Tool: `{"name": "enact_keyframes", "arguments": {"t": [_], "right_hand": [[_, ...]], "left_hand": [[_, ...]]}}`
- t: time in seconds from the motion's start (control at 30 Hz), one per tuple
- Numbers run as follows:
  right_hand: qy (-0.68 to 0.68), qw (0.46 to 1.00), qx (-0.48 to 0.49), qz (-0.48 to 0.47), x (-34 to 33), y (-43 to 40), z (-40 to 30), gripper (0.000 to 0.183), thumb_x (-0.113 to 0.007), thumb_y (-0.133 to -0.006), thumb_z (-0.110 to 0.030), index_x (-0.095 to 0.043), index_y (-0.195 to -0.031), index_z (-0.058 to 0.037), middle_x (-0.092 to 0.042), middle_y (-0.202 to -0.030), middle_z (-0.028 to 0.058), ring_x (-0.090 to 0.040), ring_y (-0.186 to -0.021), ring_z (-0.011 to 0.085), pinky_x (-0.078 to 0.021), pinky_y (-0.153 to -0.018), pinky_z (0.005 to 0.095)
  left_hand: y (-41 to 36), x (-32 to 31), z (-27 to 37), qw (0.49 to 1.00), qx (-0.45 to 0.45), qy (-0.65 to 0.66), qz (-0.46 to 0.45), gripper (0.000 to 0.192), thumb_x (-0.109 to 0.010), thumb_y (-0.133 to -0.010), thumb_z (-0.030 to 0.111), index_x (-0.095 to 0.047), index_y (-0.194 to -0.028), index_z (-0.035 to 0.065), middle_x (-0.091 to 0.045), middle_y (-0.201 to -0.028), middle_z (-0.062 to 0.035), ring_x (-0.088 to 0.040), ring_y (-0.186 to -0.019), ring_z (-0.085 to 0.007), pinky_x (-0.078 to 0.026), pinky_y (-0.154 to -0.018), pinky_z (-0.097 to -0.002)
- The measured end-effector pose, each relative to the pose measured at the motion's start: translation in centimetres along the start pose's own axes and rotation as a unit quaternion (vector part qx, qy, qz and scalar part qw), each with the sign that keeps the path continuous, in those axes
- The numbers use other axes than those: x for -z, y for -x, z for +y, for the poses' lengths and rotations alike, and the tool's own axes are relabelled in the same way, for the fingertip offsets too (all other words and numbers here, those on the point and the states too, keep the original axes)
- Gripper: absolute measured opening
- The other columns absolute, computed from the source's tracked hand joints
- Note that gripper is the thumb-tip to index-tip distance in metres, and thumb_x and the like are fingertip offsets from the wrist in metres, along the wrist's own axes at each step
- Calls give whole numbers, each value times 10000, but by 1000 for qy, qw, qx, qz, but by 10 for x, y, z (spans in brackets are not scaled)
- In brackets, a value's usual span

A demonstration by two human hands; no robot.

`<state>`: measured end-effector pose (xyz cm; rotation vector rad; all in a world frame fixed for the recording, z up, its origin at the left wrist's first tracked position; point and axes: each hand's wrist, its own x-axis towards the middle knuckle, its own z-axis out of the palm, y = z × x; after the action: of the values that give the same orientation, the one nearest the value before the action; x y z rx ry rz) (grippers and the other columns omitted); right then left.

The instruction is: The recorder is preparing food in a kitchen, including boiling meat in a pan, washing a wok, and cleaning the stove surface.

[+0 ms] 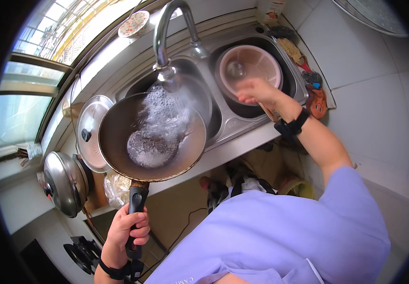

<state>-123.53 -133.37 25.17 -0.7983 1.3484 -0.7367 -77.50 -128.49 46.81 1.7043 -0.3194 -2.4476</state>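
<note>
My left hand (130, 225) grips the black handle of a dark frying pan (115, 135), holding it over the sink's left basin and front edge. Water runs from the chrome faucet (161, 46) into the pan, splashing and foaming. Blurred by motion, my right hand (256, 90) is over the near side of a pink plastic basin (279, 67) in the right sink bowl. Inside it shows a round metal thing (235, 69), perhaps a ladle's bowl. A wooden handle (269, 113) sticks out below my right wrist; whether my fingers hold it is unclear.
A glass lid (92, 131) leans left of the pan, near a lidded steel pot (64, 183) and a plastic bag (116, 188). A speckled bowl (134, 24) sits on the windowsill. Scrubbers and a sponge (291, 51) line the sink's right edge.
</note>
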Motion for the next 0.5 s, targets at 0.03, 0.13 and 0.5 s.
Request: {"name": "enact_keyframes", "arguments": {"t": [0.03,0.13,0.5], "right_hand": [[26,1000,-5,-14,-1,16,6,457,-621,-855,-129,-468,-1250,42,-634,-1007,88,-618,-857,130,-503,-735,245],[27,996,-30,74,6,47,32,424,-616,-828,-153,-523,-1179,67,-648,-972,123,-637,-832,157,-512,-673,261],[437,863,39,250,23,42,101,337,-652,-746,-236,-588,-906,54,-609,-894,265,-588,-873,412,-469,-795,448]], "left_hand": [[-1,-4,3,1000,3,-5,0,95,-534,-850,25,-499,-931,61,-389,-626,-13,-318,-404,-63,-269,-346,-231],[-6,-28,17,994,-4,-78,83,85,-515,-831,22,-470,-894,55,-398,-626,-17,-338,-414,-70,-280,-350,-237],[13,-72,27,942,-52,-260,206,115,-525,-811,45,-425,-868,36,-428,-624,-42,-404,-422,-106,-352,-355,-273]]}}
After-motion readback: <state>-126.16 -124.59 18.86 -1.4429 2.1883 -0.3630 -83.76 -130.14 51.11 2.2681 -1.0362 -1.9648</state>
